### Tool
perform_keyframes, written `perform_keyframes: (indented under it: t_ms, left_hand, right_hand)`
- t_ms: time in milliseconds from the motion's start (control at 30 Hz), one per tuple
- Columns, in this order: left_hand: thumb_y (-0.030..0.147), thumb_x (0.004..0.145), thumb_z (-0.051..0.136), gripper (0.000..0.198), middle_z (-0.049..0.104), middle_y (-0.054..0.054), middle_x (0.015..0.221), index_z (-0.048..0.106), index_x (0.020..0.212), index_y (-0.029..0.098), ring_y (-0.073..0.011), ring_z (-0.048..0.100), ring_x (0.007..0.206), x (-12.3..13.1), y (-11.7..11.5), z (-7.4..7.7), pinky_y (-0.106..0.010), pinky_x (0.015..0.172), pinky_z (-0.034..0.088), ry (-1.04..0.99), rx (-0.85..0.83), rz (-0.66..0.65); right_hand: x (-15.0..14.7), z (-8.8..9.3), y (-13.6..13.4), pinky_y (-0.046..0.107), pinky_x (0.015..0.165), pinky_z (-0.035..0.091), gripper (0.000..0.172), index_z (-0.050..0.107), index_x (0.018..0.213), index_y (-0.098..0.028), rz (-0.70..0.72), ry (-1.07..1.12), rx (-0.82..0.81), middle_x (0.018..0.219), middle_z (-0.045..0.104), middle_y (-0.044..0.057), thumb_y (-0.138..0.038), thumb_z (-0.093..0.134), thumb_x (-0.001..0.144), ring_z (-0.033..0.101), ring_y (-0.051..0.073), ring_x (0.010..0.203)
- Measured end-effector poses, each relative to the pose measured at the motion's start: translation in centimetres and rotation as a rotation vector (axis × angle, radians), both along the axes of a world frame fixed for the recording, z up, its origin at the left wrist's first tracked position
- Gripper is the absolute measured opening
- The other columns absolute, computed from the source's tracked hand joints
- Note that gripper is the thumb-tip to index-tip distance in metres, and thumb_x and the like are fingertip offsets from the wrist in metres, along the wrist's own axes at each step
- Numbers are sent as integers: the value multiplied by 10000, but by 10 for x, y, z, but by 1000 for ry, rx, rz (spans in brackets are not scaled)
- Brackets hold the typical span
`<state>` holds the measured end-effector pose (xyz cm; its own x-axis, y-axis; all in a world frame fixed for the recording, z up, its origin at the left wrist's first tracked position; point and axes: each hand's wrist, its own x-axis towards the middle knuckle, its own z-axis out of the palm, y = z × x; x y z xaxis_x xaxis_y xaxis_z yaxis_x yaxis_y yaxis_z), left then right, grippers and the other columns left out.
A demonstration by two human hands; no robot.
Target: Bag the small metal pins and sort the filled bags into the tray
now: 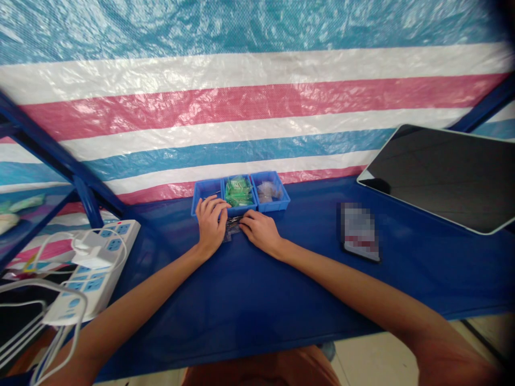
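My left hand (pixel 211 225) is at the front of the left blue bin, its fingers apart and curved over the bin's front edge. A pile of thin dark metal pieces (pixel 233 221) lies between my hands, with a clear plastic bag (pixel 230 235) beside it. My right hand (pixel 260 230) is at the pile's right side, fingers bent and drawn together at the pieces; what they grip is too small to make out. Behind are three joined blue bins: the left bin (pixel 201 188) with a few thin pieces, the middle with green packets (pixel 239 191), the right with clear bags (pixel 268 191).
A white power strip (pixel 120 236) with plugs and tangled white cables (pixel 82 289) lies at the left on the blue table (pixel 241 300). At the right are a blurred phone-like object (pixel 361 230) and a large dark screen (pixel 446 177). A striped plastic sheet (pixel 241 107) hangs behind.
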<state>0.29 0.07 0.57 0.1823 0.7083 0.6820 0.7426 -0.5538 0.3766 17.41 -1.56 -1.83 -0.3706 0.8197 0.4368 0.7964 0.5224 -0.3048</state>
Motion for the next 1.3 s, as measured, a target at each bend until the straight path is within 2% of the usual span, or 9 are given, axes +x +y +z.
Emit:
perform_keyframes:
  t_ms: [100, 300, 500, 667, 867, 1067, 1300]
  left_hand:
    - [245, 926, 414, 220, 638, -33, 1034, 632, 936, 222, -203, 473, 1170, -1, -1, 2, -457, 1109, 199, -32, 5, -20]
    - [271, 944, 368, 258, 648, -42, 975, 616, 945, 198, -187, 531, 1084, -4, -3, 4, -396, 1059, 295, -153, 59, -36]
    - [295, 952, 340, 294, 640, -53, 945, 602, 906, 170, -172, 554, 1008, -4, -4, 5, -349, 969, 380, -229, 56, 3]
    - [289, 946, 352, 281, 638, -47, 900, 597, 875, 171, -169, 565, 975, -3, -6, 7, -338, 938, 398, -264, 48, -40]
    - [268, 939, 366, 256, 635, -31, 837, 600, 904, 172, -159, 580, 891, -4, -6, 7, -327, 902, 410, -255, 29, -63]
    - [260, 942, 364, 254, 630, -19, 785, 597, 886, 173, -152, 586, 859, -5, -7, 5, -326, 899, 409, -265, 22, -86]
    - [268, 941, 374, 251, 621, -13, 751, 604, 908, 171, -147, 586, 832, -5, -6, 3, -329, 892, 416, -286, 23, -96]
  right_hand:
    - [0, 1, -2, 270, 750, 454, 208, 671, 966, -206, 73, 39, 28, 965, 622, 60, -320, 505, 910, 583, 171, 864]
    - [0, 4, -5, 307, 821, 460, 282, 641, 1076, -202, 362, -21, 105, 1070, 600, 92, -384, 525, 894, 549, 202, 966]
    - [-1, 9, -5, 325, 860, 438, 293, 626, 1137, -176, 582, -165, 192, 1197, 596, 79, -178, 457, 897, 494, 199, 991]
    - [-2, 8, -5, 357, 834, 409, 300, 648, 1105, -184, 574, -208, 126, 1162, 641, 54, -163, 458, 873, 486, 211, 935]
    - [-2, 8, -7, 354, 805, 391, 267, 667, 1038, -146, 517, -168, 106, 1077, 674, 87, -153, 477, 851, 488, 221, 922]
    - [-2, 11, -8, 368, 851, 388, 314, 616, 1161, -160, 592, -148, 168, 1205, 611, 98, -255, 443, 917, 477, 220, 995]
    - [-3, 4, -4, 368, 851, 410, 288, 654, 1074, -135, 555, -81, 145, 1061, 671, 103, -271, 446, 929, 501, 218, 952]
